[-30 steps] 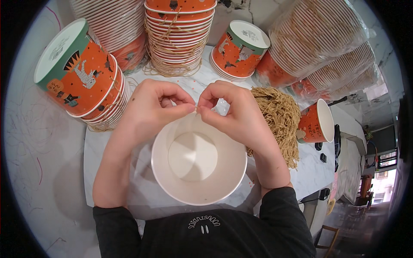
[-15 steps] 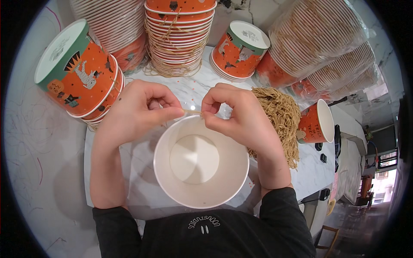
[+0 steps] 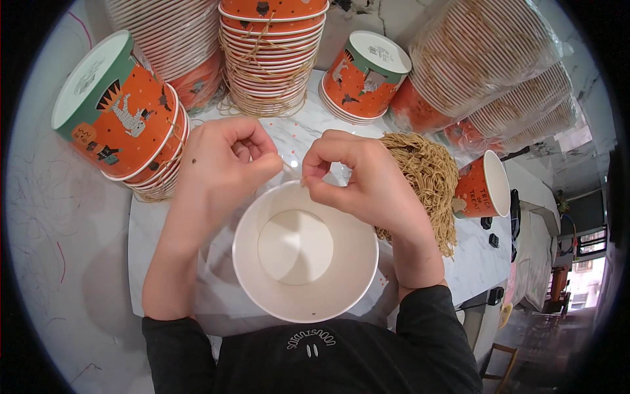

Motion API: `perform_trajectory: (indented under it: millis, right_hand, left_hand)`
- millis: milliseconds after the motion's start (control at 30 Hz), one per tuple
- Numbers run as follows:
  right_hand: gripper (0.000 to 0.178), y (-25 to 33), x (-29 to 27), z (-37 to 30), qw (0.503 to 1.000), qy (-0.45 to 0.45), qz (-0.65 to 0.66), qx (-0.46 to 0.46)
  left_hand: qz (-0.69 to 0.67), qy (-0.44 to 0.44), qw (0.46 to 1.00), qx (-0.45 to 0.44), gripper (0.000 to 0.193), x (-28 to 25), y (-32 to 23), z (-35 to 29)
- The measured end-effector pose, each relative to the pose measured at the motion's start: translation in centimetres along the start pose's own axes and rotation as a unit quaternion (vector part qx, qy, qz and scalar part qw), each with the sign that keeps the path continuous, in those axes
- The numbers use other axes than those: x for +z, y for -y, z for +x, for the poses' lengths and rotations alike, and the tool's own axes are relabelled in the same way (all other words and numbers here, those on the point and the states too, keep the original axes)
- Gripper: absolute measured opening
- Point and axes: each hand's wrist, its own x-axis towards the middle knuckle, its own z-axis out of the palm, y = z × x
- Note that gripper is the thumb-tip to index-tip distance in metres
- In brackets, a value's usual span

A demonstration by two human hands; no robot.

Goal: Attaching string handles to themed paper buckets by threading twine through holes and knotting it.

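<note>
A white-lined paper bucket (image 3: pixel 351 269) stands in front of me, its mouth facing up and its inside bare. Over its far rim my left hand (image 3: pixel 239 154) and my right hand (image 3: pixel 357 177) each pinch a thin tan string (image 3: pixel 292 171). A short piece of it slants across the gap between them, from the left fingertips down to the right ones at the rim. Thumb and forefinger are pressed together on both hands. Just behind my right wrist lies a thick bundle of tan string (image 3: pixel 426 177).
Stacked orange buckets (image 3: pixel 131 118) stand upside down at the left. A tall stack with strings (image 3: pixel 272 59) is at the back, beside a shorter stack (image 3: pixel 367 79). Plastic-wrapped stacks (image 3: pixel 485 59) lean at the back right. An orange cup (image 3: pixel 482 187) lies tilted near the table's right edge.
My left hand has risen slightly and turned, so the string between my hands slants instead of lying level. The bucket has shifted slightly towards me.
</note>
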Motion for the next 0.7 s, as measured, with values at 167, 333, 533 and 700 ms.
perform_trajectory:
  millis: [167, 333, 533, 700]
  right_hand:
    - [0.011, -0.3, 0.0, 0.0, 0.999, -0.04, -0.017, -0.02]
    - [0.012, -0.1, -0.3, -0.1, 0.999, -0.029, -0.027, -0.004]
    - [0.018, 0.3, 0.5, 0.3, 0.995, -0.086, 0.028, -0.047]
    - [0.018, 0.0, 0.9, 0.2, 0.984, -0.067, 0.089, -0.138]
  left_hand:
    - [-0.047, -0.07, 0.996, 0.041, 0.003, 1.1, -0.1, -0.1]
    - [-0.063, -0.026, 0.998, 0.002, 0.008, 0.2, 0.0, -0.1]
    - [-0.258, 0.1, 0.961, -0.025, 0.038, -1.4, -1.7, -1.1]
    - [-0.25, 0.088, 0.964, -0.017, 0.042, -1.6, -2.7, -2.3]
